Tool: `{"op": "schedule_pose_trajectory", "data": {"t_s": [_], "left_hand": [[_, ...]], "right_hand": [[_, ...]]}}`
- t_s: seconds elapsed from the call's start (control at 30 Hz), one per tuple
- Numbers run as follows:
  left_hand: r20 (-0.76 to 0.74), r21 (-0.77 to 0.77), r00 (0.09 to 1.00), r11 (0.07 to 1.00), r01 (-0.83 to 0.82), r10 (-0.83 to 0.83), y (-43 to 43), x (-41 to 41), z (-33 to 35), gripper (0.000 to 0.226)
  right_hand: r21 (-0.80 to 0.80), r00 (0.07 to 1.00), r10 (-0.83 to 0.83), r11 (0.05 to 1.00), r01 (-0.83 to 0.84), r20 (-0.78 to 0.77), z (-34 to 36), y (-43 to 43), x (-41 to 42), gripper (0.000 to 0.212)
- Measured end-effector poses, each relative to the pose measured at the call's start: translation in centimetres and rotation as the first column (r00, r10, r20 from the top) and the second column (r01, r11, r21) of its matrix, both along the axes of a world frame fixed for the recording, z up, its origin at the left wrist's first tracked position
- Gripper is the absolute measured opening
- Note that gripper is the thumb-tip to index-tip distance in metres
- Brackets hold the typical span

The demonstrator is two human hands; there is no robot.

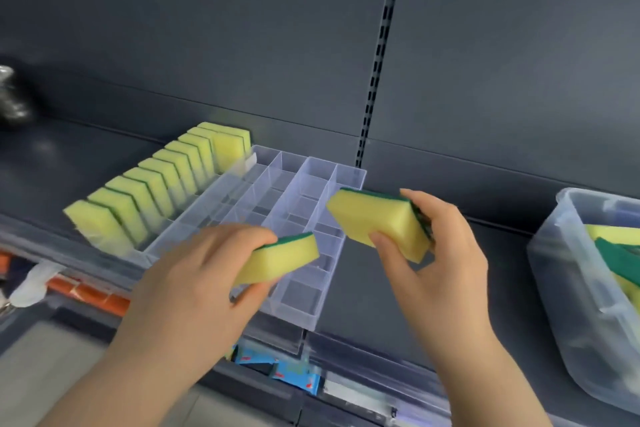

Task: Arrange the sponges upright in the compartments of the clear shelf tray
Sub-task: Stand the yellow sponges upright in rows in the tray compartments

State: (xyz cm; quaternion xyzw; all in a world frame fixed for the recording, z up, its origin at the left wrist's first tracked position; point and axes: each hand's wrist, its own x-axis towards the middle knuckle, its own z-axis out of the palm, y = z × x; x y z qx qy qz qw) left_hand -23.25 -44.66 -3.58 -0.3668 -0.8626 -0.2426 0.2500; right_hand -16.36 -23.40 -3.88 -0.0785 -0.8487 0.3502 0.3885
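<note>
- Both hands, low in the frame, are apart: left hand point(204, 274) grips the left sponge point(280, 262), and right hand point(440, 253) pinches the right sponge point(377, 222).
- Both sponges are over the clear tray point(313, 321), tilted, with long axes roughly left-right and green sides upward.
- Upright sponge row point(156, 184) fills the tray's left column.
- Everything sits on a dark grey shelf point(381, 288); the blue packets point(294, 371) below have print too blurred to read.

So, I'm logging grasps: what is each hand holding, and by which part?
The left hand grips one sponge by its left end; the right hand pinches a second sponge at its right end.
</note>
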Motion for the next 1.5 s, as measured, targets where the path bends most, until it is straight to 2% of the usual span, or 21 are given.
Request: {"op": "schedule_pose_trajectory", "data": {"t_s": [0.13, 0.23, 0.37, 0.47, 0.57, 0.73, 0.9, 1.0, 1.13, 1.23, 1.5], "left_hand": [[-0.012, -0.029, 1.000, 0.999, -0.021, 0.020, -1.0, -4.5, 1.0, 0.030], [0.016, 0.035, 0.998, 0.997, -0.067, 0.066, -2.1, -7.1, 1.5, 0.029], [0.072, 0.030, 0.992, 0.994, -0.105, 0.103, -4.2, -10.5, 1.0, 0.041], [0.093, 0.026, 0.992, 0.995, -0.092, 0.089, -6.0, -13.2, 0.9, 0.037], [0.125, 0.064, 0.991, 0.996, -0.062, 0.053, -8.4, -16.8, 0.8, 0.034], [0.201, 0.044, 0.977, 0.997, 0.067, -0.075, -13.2, -23.7, 0.4, 0.043], [0.246, 0.119, 0.956, 0.983, 0.137, -0.163, -18.0, -29.0, 0.9, 0.042], [0.280, 0.161, 0.938, 0.973, 0.165, -0.206, -19.7, -31.1, 0.8, 0.045], [0.322, 0.112, 0.908, 0.963, 0.245, -0.268, -20.7, -32.9, 0.2, 0.039], [0.342, 0.109, 0.875, 0.940, 0.325, -0.342, -21.1, -33.5, -0.2, 0.037], [0.277, 0.117, 0.861, 0.905, 0.409, -0.426, -21.9, -34.4, -0.9, 0.035]], "right_hand": [[-0.023, 0.999, 0.043, 0.999, -0.043, -0.011, 1.3, 0.2, -5.5, 0.051], [-0.022, 0.997, 0.080, 0.996, -0.081, -0.020, 2.3, -0.5, -9.5, 0.052], [-0.049, 0.988, 0.150, 0.988, -0.149, 0.022, 2.4, -2.9, -13.8, 0.054], [-0.109, 0.979, 0.183, 0.979, -0.173, 0.086, 1.8, -5.1, -16.2, 0.051], [-0.090, 0.981, 0.140, 0.988, -0.129, 0.133, 1.5, -7.5, -18.7, 0.049], [0.027, 0.983, 0.010, 1.000, -0.016, 0.185, 1.2, -12.9, -22.5, 0.045], [0.157, 0.970, -0.137, 0.982, 0.106, 0.199, 0.9, -16.9, -26.8, 0.040], [0.189, 0.934, -0.207, 0.969, 0.156, 0.292, 0.6, -17.4, -29.2, 0.042], [0.189, 0.874, -0.212, 0.972, 0.141, 0.437, 0.3, -17.2, -31.4, 0.041], [0.247, 0.825, -0.236, 0.961, 0.122, 0.513, 0.2, -17.1, -32.9, 0.042], [0.279, 0.697, -0.255, 0.957, 0.081, 0.670, -1.3, -17.1, -35.0, 0.043]]}}
